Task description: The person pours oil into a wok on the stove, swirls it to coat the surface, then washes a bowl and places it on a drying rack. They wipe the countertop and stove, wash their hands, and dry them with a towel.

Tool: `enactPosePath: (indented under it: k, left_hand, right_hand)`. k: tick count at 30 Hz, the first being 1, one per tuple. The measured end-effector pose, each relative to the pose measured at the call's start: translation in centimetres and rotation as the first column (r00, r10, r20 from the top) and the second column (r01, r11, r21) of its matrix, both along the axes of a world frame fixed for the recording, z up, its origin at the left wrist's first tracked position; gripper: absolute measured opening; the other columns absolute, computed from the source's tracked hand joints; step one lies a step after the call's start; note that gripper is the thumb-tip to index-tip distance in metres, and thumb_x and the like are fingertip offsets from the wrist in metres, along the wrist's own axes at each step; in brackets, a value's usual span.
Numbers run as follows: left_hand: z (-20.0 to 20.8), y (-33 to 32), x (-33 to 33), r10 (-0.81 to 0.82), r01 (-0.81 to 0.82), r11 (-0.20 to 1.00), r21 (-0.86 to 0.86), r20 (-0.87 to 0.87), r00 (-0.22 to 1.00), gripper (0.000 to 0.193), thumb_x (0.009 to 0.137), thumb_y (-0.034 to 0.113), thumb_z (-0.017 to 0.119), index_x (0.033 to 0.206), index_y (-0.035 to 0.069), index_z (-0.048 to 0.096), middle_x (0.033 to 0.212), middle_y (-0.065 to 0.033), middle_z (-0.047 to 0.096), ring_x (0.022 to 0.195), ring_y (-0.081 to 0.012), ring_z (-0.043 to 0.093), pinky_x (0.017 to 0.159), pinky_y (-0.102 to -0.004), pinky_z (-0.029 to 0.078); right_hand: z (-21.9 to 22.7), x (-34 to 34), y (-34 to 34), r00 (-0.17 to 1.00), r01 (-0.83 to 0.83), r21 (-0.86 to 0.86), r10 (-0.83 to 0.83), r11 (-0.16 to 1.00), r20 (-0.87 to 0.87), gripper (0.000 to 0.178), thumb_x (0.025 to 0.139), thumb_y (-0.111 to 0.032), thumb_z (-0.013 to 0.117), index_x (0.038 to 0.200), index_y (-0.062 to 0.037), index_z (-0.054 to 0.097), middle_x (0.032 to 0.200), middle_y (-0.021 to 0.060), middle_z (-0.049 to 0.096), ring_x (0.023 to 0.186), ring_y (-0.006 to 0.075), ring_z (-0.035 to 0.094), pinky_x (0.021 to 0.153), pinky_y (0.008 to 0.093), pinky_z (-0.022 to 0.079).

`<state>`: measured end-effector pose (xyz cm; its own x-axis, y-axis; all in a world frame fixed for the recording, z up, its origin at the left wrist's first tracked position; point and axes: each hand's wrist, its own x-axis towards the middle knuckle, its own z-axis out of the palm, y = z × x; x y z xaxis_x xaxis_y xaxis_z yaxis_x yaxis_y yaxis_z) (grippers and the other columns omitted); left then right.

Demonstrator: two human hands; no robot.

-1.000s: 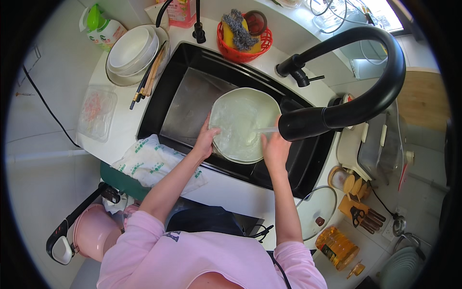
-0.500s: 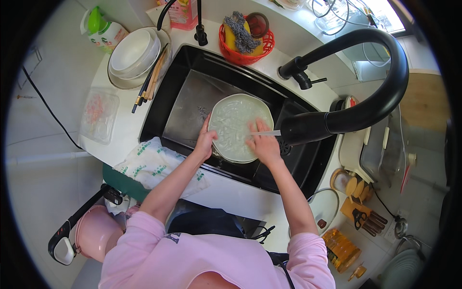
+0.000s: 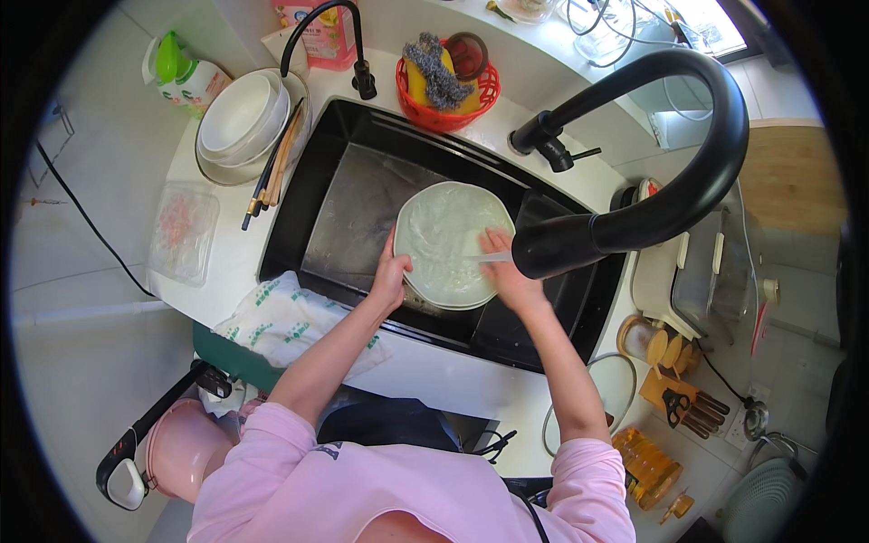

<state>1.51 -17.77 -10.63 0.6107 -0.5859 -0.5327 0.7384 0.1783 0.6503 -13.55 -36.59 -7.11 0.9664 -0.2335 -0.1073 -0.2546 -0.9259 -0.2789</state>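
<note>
A pale, rounded-square bowl (image 3: 444, 213) with rippling water in it is held over the black sink (image 3: 362, 185). My left hand (image 3: 389, 279) grips its left rim, thumb on the near side. At the bowl's right edge, my right hand (image 3: 514, 282) has its fingers stretched out against the inner side. A thin water stream from the black faucet (image 3: 559, 246) runs over those fingers into the bowl. The faucet head covers part of the right hand.
White bowls (image 3: 237, 116) and chopsticks (image 3: 282, 163) stand left of the sink, near a clear plastic box (image 3: 186, 231). A red basket (image 3: 434, 119) with sponges sits behind. A patterned cloth (image 3: 290, 321) lies at the front edge. A knife block (image 3: 665, 387) is at right.
My right hand has moved from inside the bowl out toward its right edge. The left hand keeps its grip on the rim. The whole view has shifted slightly.
</note>
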Motion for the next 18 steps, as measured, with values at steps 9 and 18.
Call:
enactPosePath:
  k: [9, 18]
  left_hand:
    - [0.4, 0.3, -0.6, 0.015, -0.016, 1.0, -0.011, -0.081, 0.997, 0.078, 0.06, -0.008, 0.042, 0.137, 0.006, 0.034, 0.128, -0.0108, 0.048, 0.117, -0.0246, 0.045, 0.098, -0.032, 0.038]
    - [0.2, 2.7, 0.6, 0.085, -0.081, 0.995, 0.061, -0.078, 0.993, 0.076, 0.062, -0.008, 0.044, 0.136, 0.007, 0.035, 0.127, -0.0113, 0.049, 0.116, -0.026, 0.048, 0.099, -0.0349, 0.04]
  right_hand:
    - [2.3, 6.6, -15.1, 0.463, 0.534, 0.604, -0.802, 0.592, 0.377, 0.072, 0.083, -0.027, 0.062, 0.135, 0.0093, 0.028, 0.13, 0.0276, 0.043, 0.123, 0.0347, 0.04, 0.104, 0.0392, 0.029]
    - [5.4, 10.3, -15.0, 0.613, 0.45, 0.586, -0.71, 0.674, 0.346, 0.072, 0.086, -0.027, 0.058, 0.138, 0.0073, 0.021, 0.132, 0.0252, 0.041, 0.124, 0.0327, 0.039, 0.104, 0.0335, 0.028]
